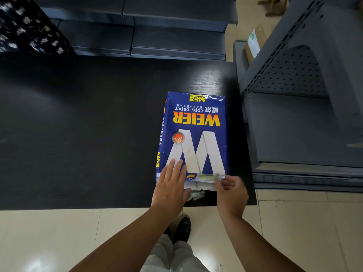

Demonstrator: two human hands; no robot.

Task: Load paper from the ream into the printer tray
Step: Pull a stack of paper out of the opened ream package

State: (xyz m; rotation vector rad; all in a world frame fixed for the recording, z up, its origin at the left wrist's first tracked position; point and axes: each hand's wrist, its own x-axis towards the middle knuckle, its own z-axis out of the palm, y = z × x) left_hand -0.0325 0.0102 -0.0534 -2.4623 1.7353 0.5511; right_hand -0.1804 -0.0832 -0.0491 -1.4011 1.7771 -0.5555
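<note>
A blue ream of copy paper [194,134] with a big white W and yellow lettering lies flat on the dark table [88,124], near its front right corner. The wrapper's near end is torn, and white paper shows there. My left hand [171,185] rests flat on the ream's near left corner, fingers spread. My right hand [230,193] pinches the torn wrapper flap at the near right corner. No printer or tray is in sight.
Grey metal shelving [306,118] stands close to the table's right side, with a cardboard box [254,43] behind it. Dark shelves [157,32] run along the back. A black patterned cloth [29,28] sits at the far left. Pale floor tiles and my shoe lie below.
</note>
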